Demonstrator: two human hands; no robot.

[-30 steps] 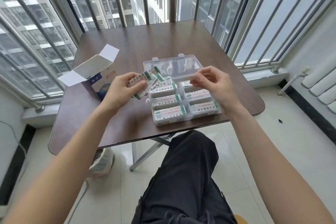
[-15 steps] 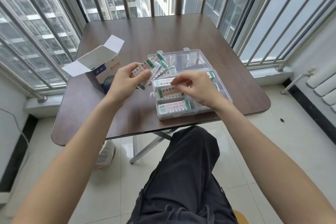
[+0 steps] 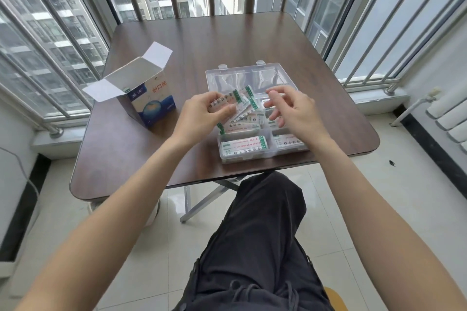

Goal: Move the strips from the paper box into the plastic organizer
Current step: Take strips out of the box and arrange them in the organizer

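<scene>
Near edge of surface (image 3: 141,174): organizer (image 3: 262,156), front compartments already holding strips. Left hand (image 3: 199,116) is gripping a fanned bundle of strips (image 3: 240,106) over the middle compartments, so several are left to place. Right hand (image 3: 295,111) is hovering beside the bundle, fingers loosely spread, grip holding nothing; half a second ago it was pressing down inside the organizer. Farther left: paper box (image 3: 149,98), flaps open.
</scene>
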